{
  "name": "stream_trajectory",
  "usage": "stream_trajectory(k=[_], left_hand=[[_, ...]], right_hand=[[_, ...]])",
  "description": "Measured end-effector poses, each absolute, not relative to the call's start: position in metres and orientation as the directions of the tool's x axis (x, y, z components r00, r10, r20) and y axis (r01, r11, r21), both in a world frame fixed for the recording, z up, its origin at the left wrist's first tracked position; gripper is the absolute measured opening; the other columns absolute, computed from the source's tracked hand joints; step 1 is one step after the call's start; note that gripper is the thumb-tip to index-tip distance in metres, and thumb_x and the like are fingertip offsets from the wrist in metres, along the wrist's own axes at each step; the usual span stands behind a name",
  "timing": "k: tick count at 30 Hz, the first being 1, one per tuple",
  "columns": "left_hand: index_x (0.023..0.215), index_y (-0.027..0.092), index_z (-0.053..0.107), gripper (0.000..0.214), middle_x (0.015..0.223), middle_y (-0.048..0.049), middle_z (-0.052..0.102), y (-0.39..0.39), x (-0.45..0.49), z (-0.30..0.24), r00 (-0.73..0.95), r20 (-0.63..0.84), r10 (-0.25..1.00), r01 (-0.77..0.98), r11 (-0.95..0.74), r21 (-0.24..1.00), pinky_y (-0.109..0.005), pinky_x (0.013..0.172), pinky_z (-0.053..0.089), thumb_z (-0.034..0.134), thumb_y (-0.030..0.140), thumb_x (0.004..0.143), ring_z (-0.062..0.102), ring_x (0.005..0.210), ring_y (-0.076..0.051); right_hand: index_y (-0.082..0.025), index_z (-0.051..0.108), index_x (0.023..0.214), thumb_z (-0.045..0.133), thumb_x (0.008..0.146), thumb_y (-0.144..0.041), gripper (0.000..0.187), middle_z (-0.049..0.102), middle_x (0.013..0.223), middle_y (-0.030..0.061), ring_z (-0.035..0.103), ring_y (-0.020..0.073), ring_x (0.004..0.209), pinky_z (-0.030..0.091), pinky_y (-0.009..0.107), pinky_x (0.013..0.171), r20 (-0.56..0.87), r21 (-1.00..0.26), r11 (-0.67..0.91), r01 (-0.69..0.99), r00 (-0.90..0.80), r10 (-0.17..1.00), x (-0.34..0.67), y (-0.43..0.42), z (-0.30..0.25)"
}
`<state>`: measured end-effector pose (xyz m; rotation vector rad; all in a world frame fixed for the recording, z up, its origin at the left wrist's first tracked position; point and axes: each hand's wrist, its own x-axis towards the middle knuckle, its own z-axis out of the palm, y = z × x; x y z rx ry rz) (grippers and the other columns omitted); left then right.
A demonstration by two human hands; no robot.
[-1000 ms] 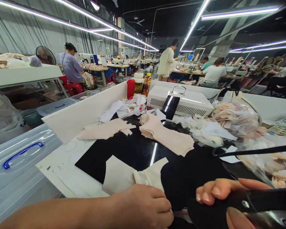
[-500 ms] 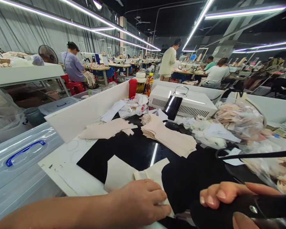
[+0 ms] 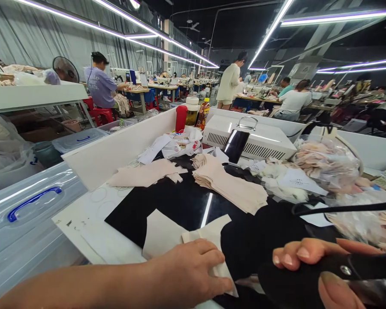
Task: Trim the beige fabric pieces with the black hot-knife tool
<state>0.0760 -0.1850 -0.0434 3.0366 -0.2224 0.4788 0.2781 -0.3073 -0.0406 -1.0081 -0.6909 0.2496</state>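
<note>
Cream fabric pieces lie overlapped on the black tabletop in front of me. My left hand rests palm down on their near part, pressing it, with the thumb and forefinger apart. A narrow folded strip shows just beyond the knuckles. At the lower right my right hand is closed around a black hand tool with a broad, rounded dark front and a metal rivet. Its front end sits close to the right edge of the fabric; whether it touches the table is hidden. The tool's lower right part is out of frame.
Stacks of cut fabric lie beyond my hands. A white vented box with a phone leaning on it stands behind. Bagged scraps and a black cord are at right; a lidded plastic bin stands left.
My left hand's thumb and forefinger have spread a little on the fabric. My right hand, with the tool, stays nearly in place. The whole view has shifted slightly.
</note>
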Motion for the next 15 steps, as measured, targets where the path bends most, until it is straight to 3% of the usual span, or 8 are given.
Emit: stream_trajectory(k=[6, 12, 15], left_hand=[[0.123, 0.019, 0.077, 0.027, 0.102, -0.0113, 0.068, -0.185, 0.077, -0.05, 0.913, 0.387, -0.125, -0.143, -0.99, 0.017, -0.033, 0.104, 0.056, 0.061, 0.008, 0.105, 0.066, 0.106, -0.023], [0.129, 0.03, 0.077, 0.026, 0.125, -0.0126, 0.067, -0.187, 0.074, -0.063, 0.918, 0.396, -0.029, -0.038, -0.999, 0.015, -0.044, 0.113, 0.056, 0.069, 0.021, 0.106, 0.066, 0.116, -0.025], [0.128, 0.029, 0.078, 0.026, 0.125, -0.0128, 0.067, -0.188, 0.074, -0.065, 0.918, 0.396, -0.028, -0.039, -0.999, 0.019, -0.044, 0.114, 0.056, 0.071, 0.021, 0.104, 0.066, 0.117, -0.025]], right_hand=[[-0.03, 0.069, 0.114, 0.095, 0.076, -0.032, 0.046, 0.059, 0.084, -0.0019, 0.059, 0.0199, 0.066, 0.063, 0.044, 0.061, 0.373, -0.863, 0.5, 0.078, 0.766, 0.524, 0.271, -0.3, -0.031], [-0.031, 0.068, 0.113, 0.096, 0.077, -0.032, 0.045, 0.06, 0.08, -0.0027, 0.061, 0.0199, 0.064, 0.064, 0.043, 0.059, 0.366, -0.871, 0.484, 0.082, 0.765, 0.529, 0.271, -0.299, -0.03], [-0.03, 0.067, 0.112, 0.095, 0.077, -0.033, 0.045, 0.061, 0.081, -0.002, 0.064, 0.0222, 0.065, 0.064, 0.048, 0.061, 0.356, -0.88, 0.467, 0.083, 0.765, 0.536, 0.274, -0.298, -0.027]])
